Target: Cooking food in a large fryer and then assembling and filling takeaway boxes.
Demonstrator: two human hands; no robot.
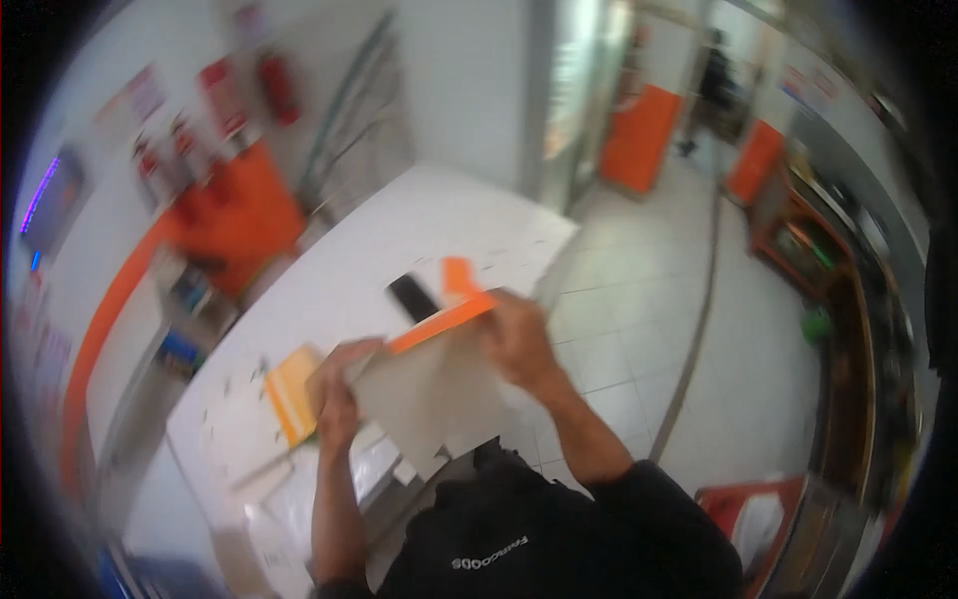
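Observation:
My left hand (337,400) and my right hand (520,337) hold a greyish-beige sheet or flat board (438,397) by its two sides, above the near edge of a white table (359,262). Along its far edge runs a bright orange strip (441,323). Just past that strip, a dark flat object (413,297) and a small orange piece (458,275) lie on the table. Left of my left hand is a yellow-orange item with pale stripes (292,393). Blur hides the finer details of what I hold.
Clear plastic packaging (374,468) lies on the table's near part. Fire extinguishers (278,88) are by the left wall, near an orange panel (239,221). Tiled floor (621,337) extends to the right, with shelving (846,359) beyond. A person (717,78) is far off, near a doorway.

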